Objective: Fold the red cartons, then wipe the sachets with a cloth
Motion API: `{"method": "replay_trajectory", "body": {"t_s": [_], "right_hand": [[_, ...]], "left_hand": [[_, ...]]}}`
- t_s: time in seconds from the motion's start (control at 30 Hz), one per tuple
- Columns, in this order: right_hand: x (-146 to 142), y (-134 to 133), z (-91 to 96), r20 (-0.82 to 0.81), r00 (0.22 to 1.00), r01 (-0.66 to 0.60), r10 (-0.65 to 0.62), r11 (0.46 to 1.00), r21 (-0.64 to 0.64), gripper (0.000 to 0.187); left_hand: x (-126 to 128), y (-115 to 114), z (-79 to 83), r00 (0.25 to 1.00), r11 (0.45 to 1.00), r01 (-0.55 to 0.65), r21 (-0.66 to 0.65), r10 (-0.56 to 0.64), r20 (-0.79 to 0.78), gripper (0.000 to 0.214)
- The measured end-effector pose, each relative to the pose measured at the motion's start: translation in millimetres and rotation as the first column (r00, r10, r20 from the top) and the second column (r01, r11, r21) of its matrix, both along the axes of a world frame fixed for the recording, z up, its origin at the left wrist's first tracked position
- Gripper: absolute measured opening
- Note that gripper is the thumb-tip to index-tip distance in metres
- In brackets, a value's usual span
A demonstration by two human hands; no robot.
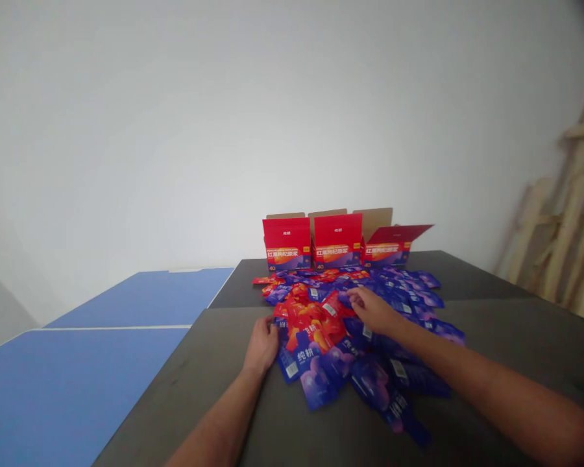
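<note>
A heap of red and purple-blue foil sachets lies spread on the dark grey table. My left hand rests at the heap's left edge, fingers curled against the sachets there. My right hand lies on top of the heap near its middle, fingers bent and touching a red sachet. Whether either hand actually grips a sachet is hidden by the fingers. Three red cartons stand open behind the heap, flaps up.
A blue table-tennis table with white lines adjoins the dark table on the left. Wooden frames lean on the white wall at the right. The right-hand carton has its red lid tilted outward.
</note>
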State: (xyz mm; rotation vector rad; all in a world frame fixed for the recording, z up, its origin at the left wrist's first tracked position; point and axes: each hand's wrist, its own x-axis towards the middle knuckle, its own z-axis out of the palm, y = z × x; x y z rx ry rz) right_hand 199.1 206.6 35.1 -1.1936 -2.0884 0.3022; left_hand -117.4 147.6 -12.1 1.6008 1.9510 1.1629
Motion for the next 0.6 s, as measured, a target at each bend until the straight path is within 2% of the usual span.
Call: {"method": "replay_trajectory", "body": {"t_s": [0.13, 0.23, 0.33, 0.4, 0.47, 0.6], "right_hand": [[48, -54, -17.9, -0.013, 0.994, 0.108, -0.107, 0.994, 0.027, 0.033], [77, -79, -41.1, 0.014, 0.957, 0.288, -0.290, 0.954, 0.077, 0.034], [91, -95, -65.6, 0.061, 0.837, 0.541, -0.544, 0.839, 0.065, 0.042], [91, -101, -76.5, 0.117, 0.749, 0.654, -0.652, 0.756, 0.027, 0.049], [86, -104, -80.9, 0.170, 0.709, 0.694, -0.685, 0.720, 0.006, 0.054], [76, -107, -76.4, 0.235, 0.731, 0.663, -0.641, 0.748, -0.021, 0.056]], "left_hand": [[-4, 6, -2.0, 1.000, 1.000, -0.017, 0.018, 0.017, 0.009, 0.030], [-5, 8, 0.0, 0.999, 0.999, -0.042, 0.034, 0.042, 0.006, 0.028], [-4, 5, 8.0, 0.997, 0.995, -0.081, 0.062, 0.082, -0.004, 0.022], [-2, -1, 15.4, 0.994, 0.991, -0.107, 0.077, 0.108, -0.010, 0.019], [0, -9, 23.1, 0.992, 0.989, -0.122, 0.086, 0.124, -0.015, 0.018], [12, -31, 37.8, 0.994, 0.989, -0.099, 0.113, 0.103, -0.031, 0.019]]}}
